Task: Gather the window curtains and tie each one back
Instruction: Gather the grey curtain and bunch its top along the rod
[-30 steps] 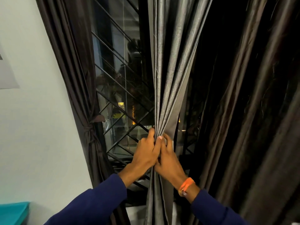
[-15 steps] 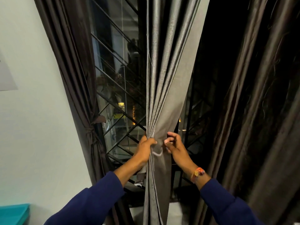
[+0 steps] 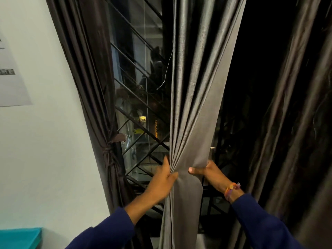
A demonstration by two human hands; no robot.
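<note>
While the brown curtain (image 3: 93, 83) left of the window grille (image 3: 136, 108) is already cinched by a knotted tie (image 3: 107, 155), the grey curtain (image 3: 197, 87) right of the grille is only bunched, not yet tied. The left hand (image 3: 161, 180) grips its pleated edge; the right hand (image 3: 210, 172) pinches the flat side. The cloth looks smooth, faintly glossy, falling in long narrow folds. Further right of the grille, dark satiny drapes (image 3: 291, 123) hang loose.
</note>
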